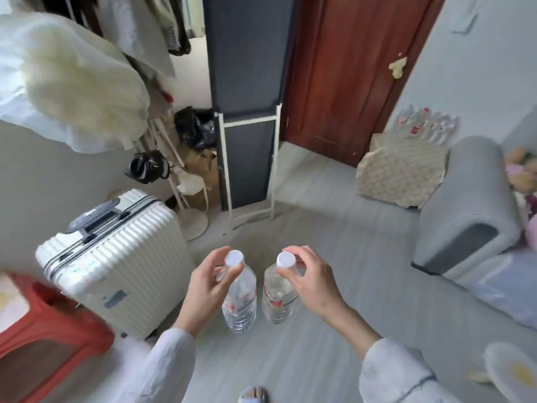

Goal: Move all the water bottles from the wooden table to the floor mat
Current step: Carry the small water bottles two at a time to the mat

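Two clear water bottles with white caps and red-and-white labels hang upright over the grey floor, side by side. My left hand (pixel 207 282) grips the left bottle (pixel 240 301) by its neck just under the cap. My right hand (pixel 312 276) pinches the right bottle (pixel 277 299) at its cap. Both bottles are held above the floor (pixel 305 350); their bases look close to it. Whether they touch it I cannot tell. No wooden table is in view.
A white ribbed suitcase (pixel 116 266) stands at the left, a red plastic stool (pixel 49 330) at the lower left. A grey sofa arm (pixel 467 205) is at the right. A dark folding screen (pixel 247 117) and a red-brown door (pixel 348 74) stand ahead. My foot (pixel 253 394) shows at the bottom.
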`<state>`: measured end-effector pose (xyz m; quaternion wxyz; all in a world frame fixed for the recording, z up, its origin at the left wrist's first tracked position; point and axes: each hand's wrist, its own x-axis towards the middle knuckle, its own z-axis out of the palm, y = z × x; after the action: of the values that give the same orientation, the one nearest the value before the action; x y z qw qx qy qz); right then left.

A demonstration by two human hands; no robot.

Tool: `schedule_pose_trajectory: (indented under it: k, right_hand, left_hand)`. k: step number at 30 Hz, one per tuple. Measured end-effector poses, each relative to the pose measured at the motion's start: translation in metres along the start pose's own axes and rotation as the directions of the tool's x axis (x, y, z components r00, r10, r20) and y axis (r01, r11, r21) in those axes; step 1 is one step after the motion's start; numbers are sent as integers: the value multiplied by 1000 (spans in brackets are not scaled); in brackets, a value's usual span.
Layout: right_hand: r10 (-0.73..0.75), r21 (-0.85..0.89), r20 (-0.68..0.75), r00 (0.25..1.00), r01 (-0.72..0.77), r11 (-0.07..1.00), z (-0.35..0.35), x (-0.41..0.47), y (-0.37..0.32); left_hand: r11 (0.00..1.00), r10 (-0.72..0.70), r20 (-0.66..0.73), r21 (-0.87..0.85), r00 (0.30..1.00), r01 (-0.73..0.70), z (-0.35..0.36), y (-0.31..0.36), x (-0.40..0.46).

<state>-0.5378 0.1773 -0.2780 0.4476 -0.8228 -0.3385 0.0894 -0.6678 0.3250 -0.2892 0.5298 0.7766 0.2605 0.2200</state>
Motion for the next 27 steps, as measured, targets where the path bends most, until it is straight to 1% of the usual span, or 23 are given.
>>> schedule_pose_trajectory:
  k: [3, 7, 12, 16, 20, 24, 27]
  right_hand:
    - [64, -3, -109, 992, -65, 998, -32, 45, 24]
    - [160, 15, -247, 956, -161, 987, -73, 91, 57]
    - [254, 44, -351, 902, -255, 966, -120, 155, 109]
    - [299, 60, -390, 871, -301, 952, -158, 212, 163]
    - [300, 63, -389, 871, -300, 952, -208, 276, 214]
    - [283, 60, -409, 868, -284, 957, -264, 343, 250]
    - [281, 62, -421, 863, -281, 958, -299, 389, 275]
  left_hand:
    - [999, 47, 106, -24, 993, -45, 33, 15, 69]
    - [997, 75, 246, -24, 966, -71, 83, 35, 145]
    - [997, 78, 377, -47, 923, -65, 155, 49, 232]
    - [997, 67, 420, -71, 905, -41, 219, 60, 297]
    - [997, 77, 432, -59, 898, -57, 286, 79, 369]
    - [995, 99, 441, -68, 892, -76, 345, 108, 436]
    - [994, 99, 439, -93, 893, -65, 384, 124, 483]
